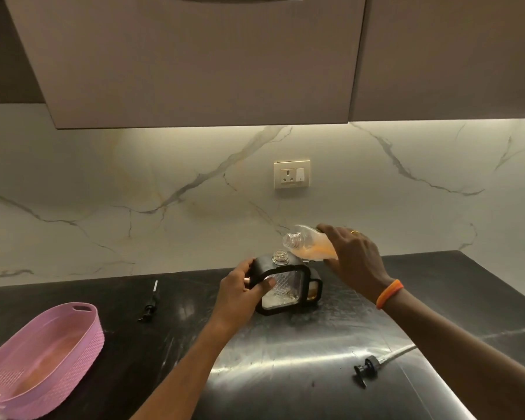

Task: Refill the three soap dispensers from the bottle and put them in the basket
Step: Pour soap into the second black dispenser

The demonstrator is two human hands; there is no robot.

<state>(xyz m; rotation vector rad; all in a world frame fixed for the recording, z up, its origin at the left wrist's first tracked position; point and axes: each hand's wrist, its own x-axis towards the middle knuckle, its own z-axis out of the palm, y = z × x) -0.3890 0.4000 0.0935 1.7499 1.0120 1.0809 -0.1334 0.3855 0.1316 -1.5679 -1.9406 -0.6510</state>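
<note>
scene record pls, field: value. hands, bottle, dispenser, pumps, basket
left hand: grips the front soap dispenser by its black frame
right hand: holds the refill bottle, tilted, mouth open above the dispenser's neck
bottle contents: orange liquid, low
dispenser: uncapped, upright on the counter; little liquid visible inside
second dispenser: behind the first, mostly hidden
pumps: one left of the dispensers, one at near right, both lying on the counter
pink basket: far left, no dispensers in it

Layout on the dark stone counter (pixel 437 298): black-framed clear glass dispenser (pixel 281 283) at centre, a second behind it; clear plastic bottle (pixel 309 244) tilted above; pink woven plastic basket (pixel 82 334) far left; black pump heads (pixel 148 307) left and front right (pixel 365 368).
</note>
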